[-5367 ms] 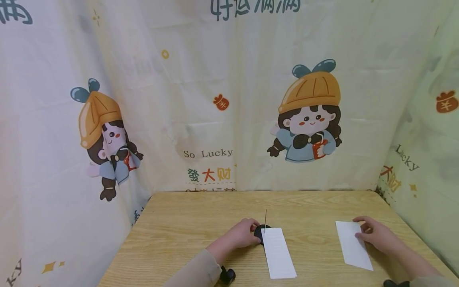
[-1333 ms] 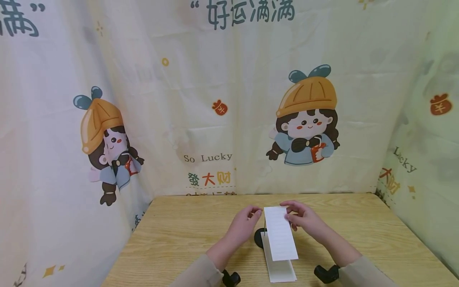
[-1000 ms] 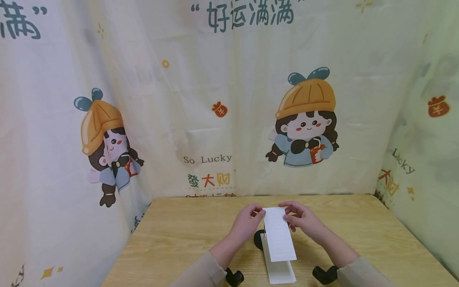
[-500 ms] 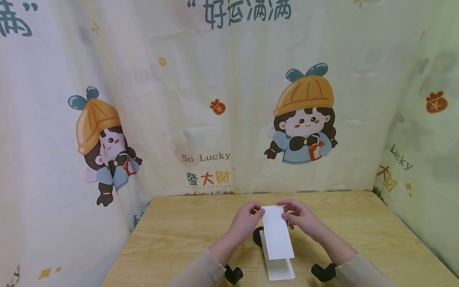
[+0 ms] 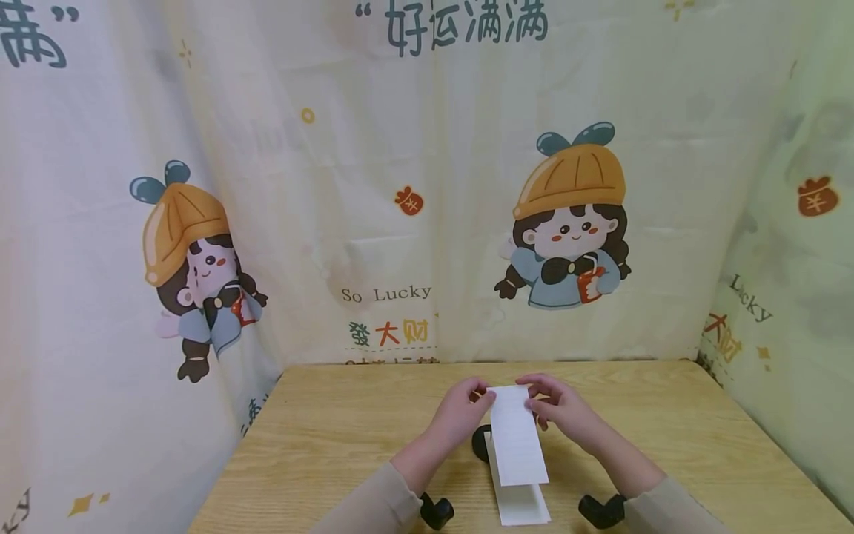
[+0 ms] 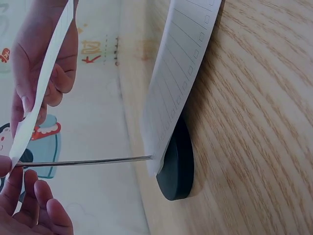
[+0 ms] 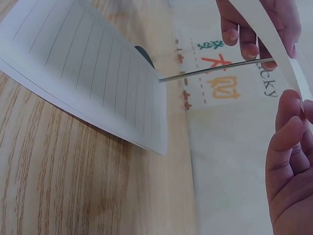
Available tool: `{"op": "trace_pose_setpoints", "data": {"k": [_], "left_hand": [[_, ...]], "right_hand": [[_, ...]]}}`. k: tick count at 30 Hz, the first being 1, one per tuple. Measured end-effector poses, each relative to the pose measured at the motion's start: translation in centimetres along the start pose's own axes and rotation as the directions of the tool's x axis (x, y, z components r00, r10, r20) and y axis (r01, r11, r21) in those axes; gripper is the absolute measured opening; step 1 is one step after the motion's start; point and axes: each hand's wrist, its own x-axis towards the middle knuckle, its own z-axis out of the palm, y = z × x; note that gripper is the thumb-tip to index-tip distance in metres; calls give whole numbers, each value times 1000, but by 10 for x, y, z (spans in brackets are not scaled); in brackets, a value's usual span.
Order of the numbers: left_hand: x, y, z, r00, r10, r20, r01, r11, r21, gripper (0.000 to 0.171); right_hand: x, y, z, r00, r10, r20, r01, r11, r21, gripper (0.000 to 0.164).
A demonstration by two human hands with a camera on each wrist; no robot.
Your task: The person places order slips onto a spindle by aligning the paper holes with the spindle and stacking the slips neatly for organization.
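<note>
A bill spike with a round black base (image 5: 479, 445) stands on the table, and its thin metal rod (image 6: 88, 162) rises upright in the left wrist view. Several lined paper sheets (image 6: 178, 73) lie on the base with the rod through their corner. Above them, my two hands hold one more white sheet (image 5: 519, 441), tilted, its near end over the pile. My left hand (image 5: 459, 408) pinches its upper left corner right at the rod's tip. My right hand (image 5: 562, 404) pinches the right edge near the top.
The wooden table (image 5: 347, 430) runs back to a printed cloth curtain (image 5: 373, 185). Black wrist mounts (image 5: 437, 512) sit by both sleeves, close to the near end of the papers.
My right hand has brought the sheet leftward from the table's right side to above the spike. My left hand has risen from the base and taken hold of the sheet's corner.
</note>
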Motion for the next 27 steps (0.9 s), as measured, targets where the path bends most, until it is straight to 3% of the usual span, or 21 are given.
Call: {"op": "trace_pose_setpoints", "data": {"k": [13,27], "left_hand": [[4,3,1,997,-78,6,78,997,7,15],[8,4,-1,993,-103,56,103,995,-1,15]], "right_hand": [[0,0,-1,1000,19,-6,-19,1000,-6,43],[2,1,-1,1000,17,-7,-17,1000,8,41]]}}
